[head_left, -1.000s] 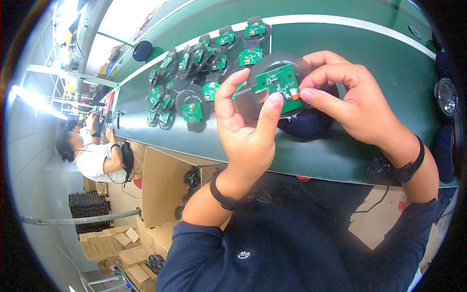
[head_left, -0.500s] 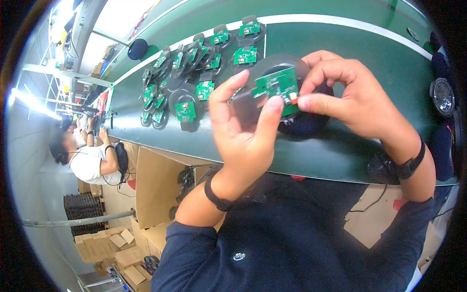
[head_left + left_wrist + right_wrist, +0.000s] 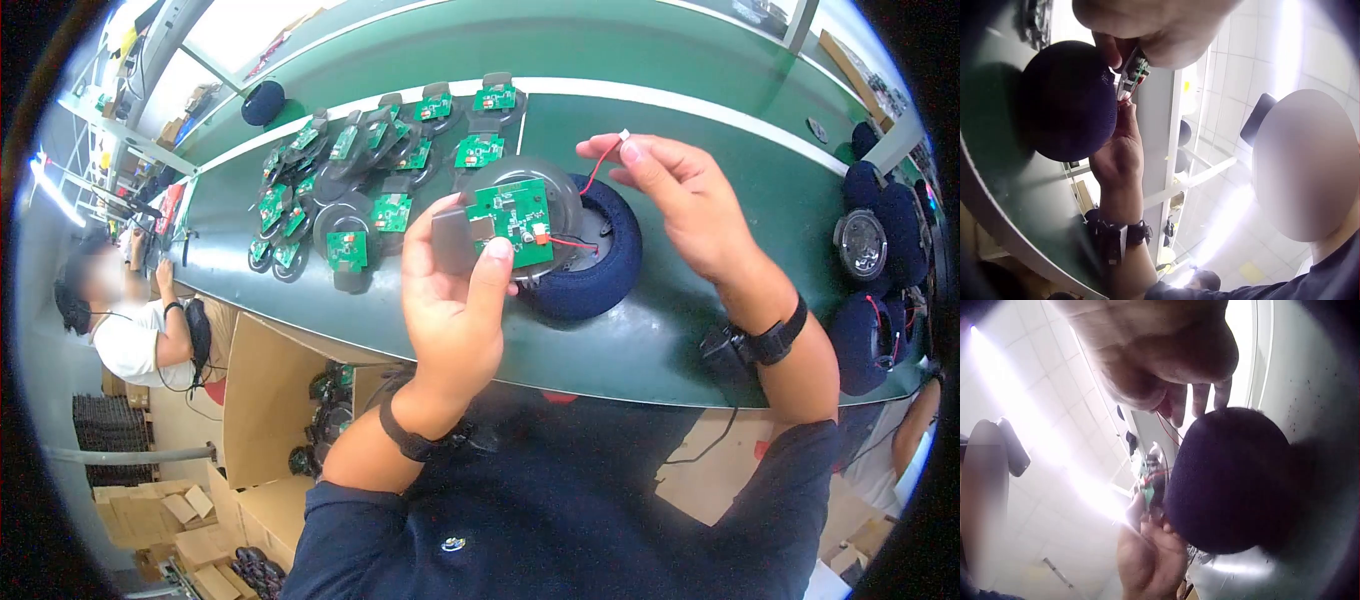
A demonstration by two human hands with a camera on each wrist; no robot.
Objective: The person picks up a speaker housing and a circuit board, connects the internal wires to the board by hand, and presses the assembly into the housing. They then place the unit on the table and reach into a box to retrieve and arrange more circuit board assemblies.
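Note:
My left hand [image 3: 455,305] holds a dark round plastic cover [image 3: 567,195] by its tab, thumb at the edge of the green circuit board [image 3: 520,205] on it. A red-and-black wire [image 3: 572,243] runs from the board's orange-and-white socket into the dark blue fabric-covered round shell [image 3: 625,245], whose open side faces up behind the cover. Up and to the right, my right hand [image 3: 690,195] pinches a small white plug [image 3: 624,135] on a red wire [image 3: 598,165] that leads down toward the shell. In the right wrist view, the shell [image 3: 1229,481] sits below the fingers.
Several dark covers with green boards [image 3: 347,245] lie in a group at the left. More blue shells [image 3: 860,340] stand at the right end of the green table [image 3: 700,330]. An open cardboard box [image 3: 270,400] stands below the front edge. Another person [image 3: 150,335] works at the far left.
My right hand has moved from the board's edge up and right, now with the white plug in its fingers. The red-and-black wire at the board has come into view. The head view has shifted right.

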